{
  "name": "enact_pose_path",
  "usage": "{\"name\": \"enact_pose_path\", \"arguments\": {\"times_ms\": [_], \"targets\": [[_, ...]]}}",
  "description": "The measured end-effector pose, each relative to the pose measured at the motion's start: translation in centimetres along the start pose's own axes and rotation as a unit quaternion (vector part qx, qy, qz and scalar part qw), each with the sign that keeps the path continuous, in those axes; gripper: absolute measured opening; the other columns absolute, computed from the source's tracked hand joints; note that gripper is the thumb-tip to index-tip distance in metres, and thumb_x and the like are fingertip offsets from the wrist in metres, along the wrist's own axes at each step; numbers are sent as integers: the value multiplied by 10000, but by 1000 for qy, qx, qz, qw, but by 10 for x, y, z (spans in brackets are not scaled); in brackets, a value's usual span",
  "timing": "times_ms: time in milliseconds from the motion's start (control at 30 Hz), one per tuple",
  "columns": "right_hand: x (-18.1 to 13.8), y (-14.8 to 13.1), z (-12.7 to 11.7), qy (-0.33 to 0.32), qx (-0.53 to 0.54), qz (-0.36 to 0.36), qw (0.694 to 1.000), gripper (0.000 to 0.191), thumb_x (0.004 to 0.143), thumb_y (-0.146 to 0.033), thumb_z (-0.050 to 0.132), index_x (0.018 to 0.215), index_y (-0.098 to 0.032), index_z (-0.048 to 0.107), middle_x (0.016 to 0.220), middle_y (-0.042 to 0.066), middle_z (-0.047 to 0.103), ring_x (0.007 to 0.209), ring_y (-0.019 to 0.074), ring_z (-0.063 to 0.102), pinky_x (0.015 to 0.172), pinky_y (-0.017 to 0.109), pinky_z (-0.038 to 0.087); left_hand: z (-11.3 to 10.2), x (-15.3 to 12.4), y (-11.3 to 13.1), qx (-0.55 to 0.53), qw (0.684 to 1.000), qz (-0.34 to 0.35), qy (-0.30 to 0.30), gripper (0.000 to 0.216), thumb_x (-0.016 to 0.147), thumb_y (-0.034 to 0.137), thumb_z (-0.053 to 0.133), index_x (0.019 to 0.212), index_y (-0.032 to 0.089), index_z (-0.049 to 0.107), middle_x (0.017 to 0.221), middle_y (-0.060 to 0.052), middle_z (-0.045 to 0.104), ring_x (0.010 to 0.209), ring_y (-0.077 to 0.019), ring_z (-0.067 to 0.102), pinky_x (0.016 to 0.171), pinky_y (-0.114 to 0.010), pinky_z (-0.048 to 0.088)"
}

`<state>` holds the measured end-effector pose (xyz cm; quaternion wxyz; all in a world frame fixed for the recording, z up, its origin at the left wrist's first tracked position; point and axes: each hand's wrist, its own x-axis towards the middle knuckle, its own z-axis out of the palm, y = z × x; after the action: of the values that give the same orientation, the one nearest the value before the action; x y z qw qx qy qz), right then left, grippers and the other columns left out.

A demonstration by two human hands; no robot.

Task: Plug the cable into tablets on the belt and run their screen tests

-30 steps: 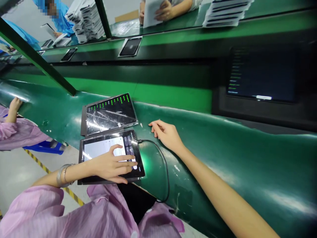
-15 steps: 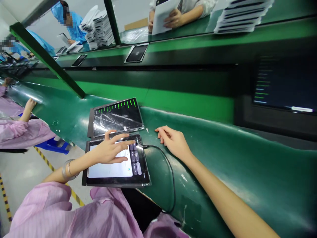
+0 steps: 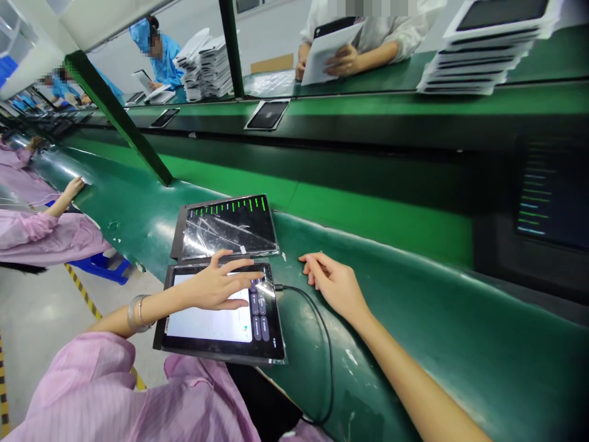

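Observation:
My left hand (image 3: 223, 287) is spread palm down over a lit tablet (image 3: 207, 328), with its fingertips at the dark tiles on the right of the screen. It holds nothing; part of the screen is hidden under it. A black cable (image 3: 327, 344) plugs into the tablet's right side and curves down the bench. Just beyond lies a second tablet (image 3: 230, 227) under clear film, showing green text lines on black. My right hand (image 3: 334, 282) rests on the bench to the right of both tablets, its fingers loosely curled together, with nothing visible in them.
The green bench (image 3: 414, 344) borders a sunken green channel (image 3: 322, 190). A dark screen (image 3: 552, 196) stands at right. Across the channel lie a flat tablet (image 3: 267, 115) and stacks of white-sleeved devices (image 3: 483, 61). A green post (image 3: 119, 116) slants at left. Co-workers sit beyond and at left.
The view has shifted, so the bench and tablets appear slightly lower and to the right. My left hand stays over the same tablet, its fingers slightly further across the tiles. My right hand keeps its pose.

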<state>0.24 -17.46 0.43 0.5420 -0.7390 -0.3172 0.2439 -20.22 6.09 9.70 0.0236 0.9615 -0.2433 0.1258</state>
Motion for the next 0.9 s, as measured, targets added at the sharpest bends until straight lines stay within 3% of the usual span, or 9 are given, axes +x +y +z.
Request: {"name": "enact_pose_path", "arguments": {"times_ms": [367, 500, 567, 667, 767, 833, 900], "targets": [[0, 4, -2, -2, 0, 6, 1000, 500, 1036, -626, 492, 1041, -174, 707, 743, 33, 625, 599, 158, 547, 589, 297, 431, 12, -5, -2, 3, 1000, -5, -27, 359, 1111, 478, 436, 1125, 185, 643, 1475, -109, 599, 1474, -271, 407, 1271, -540, 115], [0, 8, -1, 3, 0, -1, 1000, 516, 1030, -645, 492, 1047, -178, 713, 765, 38, 638, 604, 155, 557, 581, 289, 436, 10, -6, -3, -49, 997, -14, -54, 387, 1116, 493, 424, 1270, 177, 587, 1459, -110, 613, 1466, -246, 427, 1284, -522, 78], [0, 10, -1, 3, 1, 1, 1000, 522, 1028, -654, 493, 1054, -182, 715, 773, 38, 642, 606, 152, 558, 580, 286, 440, 3, -8, -6, -81, 995, -37, -55, 403, 1120, 506, 397, 1308, 184, 550, 1465, -120, 605, 1467, -250, 423, 1281, -519, 66], [1, 10, -1, 1, 3, 8, 1000, 533, 1019, -669, 500, 1061, -184, 717, 780, 39, 643, 611, 151, 561, 579, 283, 449, -12, -22, -17, -110, 983, -144, -8, 338, 1110, 476, 439, 1332, 231, 511, 1476, -115, 594, 1496, -272, 370, 1258, -534, 101], [1, 8, -2, 3, 3, 13, 1000, 555, 1010, -689, 505, 1066, -179, 716, 794, 46, 642, 629, 154, 574, 580, 281, 460, -15, -56, -31, -154, 937, -298, 100, 310, 1107, 427, 449, 1371, 263, 452, 1537, -119, 518, 1531, -277, 303, 1248, -551, 175], [0, 6, -2, 10, -1, 12, 1000, 562, 1008, -695, 509, 1059, -176, 717, 796, 48, 638, 629, 150, 570, 590, 278, 463, -7, -88, -36, -230, 870, -396, 183, 313, 1103, 433, 450, 1365, 266, 408, 1601, -127, 420, 1544, -261, 289, 1272, -544, 209], [0, 4, -2, 14, -4, 13, 1000, 571, 998, -706, 518, 1049, -173, 717, 795, 50, 634, 620, 145, 559, 595, 275, 465, 6, -121, -33, -308, 779, -484, 251, 381, 1068, 489, 523, 1340, 263, 382, 1646, -133, 323, 1568, -247, 244, 1307, -529, 188]]}}
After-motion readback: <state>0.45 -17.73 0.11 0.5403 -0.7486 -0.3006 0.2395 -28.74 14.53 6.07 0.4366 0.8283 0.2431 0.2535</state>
